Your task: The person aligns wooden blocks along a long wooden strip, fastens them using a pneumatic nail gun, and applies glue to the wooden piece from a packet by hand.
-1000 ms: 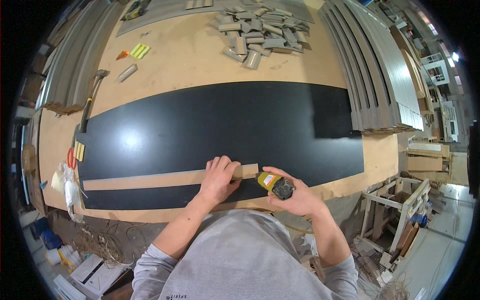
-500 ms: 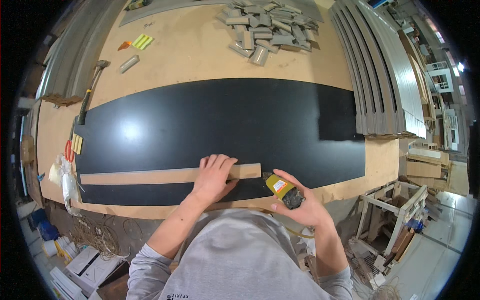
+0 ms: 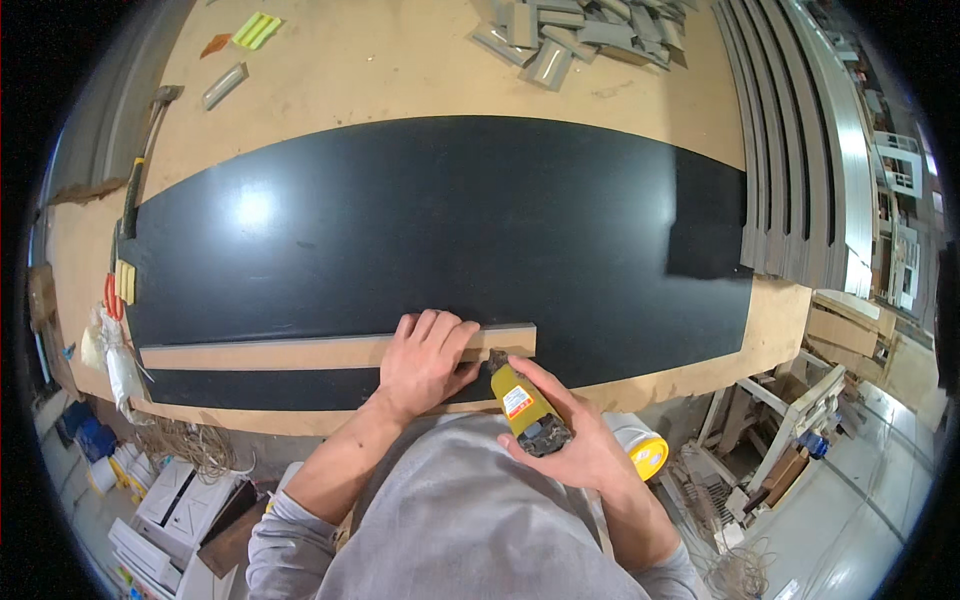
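Note:
A large black panel (image 3: 450, 230) lies on a wooden workbench (image 3: 400, 70). Across its near part runs a long, narrow wooden strip (image 3: 260, 352). My left hand (image 3: 425, 362) presses flat on the strip near its right end. My right hand (image 3: 575, 445) grips a yellow utility knife (image 3: 525, 405), its tip touching the panel just below the strip's right end, beside my left thumb.
A pile of grey profile offcuts (image 3: 580, 30) lies at the bench's far edge. Long grey mouldings (image 3: 800, 160) run down the right side. A hammer (image 3: 140, 160) and red-handled pliers (image 3: 110, 295) lie at the left. A white tub with a yellow lid (image 3: 640, 450) stands below the bench.
My right hand has tipped the knife from upright down to the panel, bringing its tip against the strip's right end. My left hand stayed on the strip.

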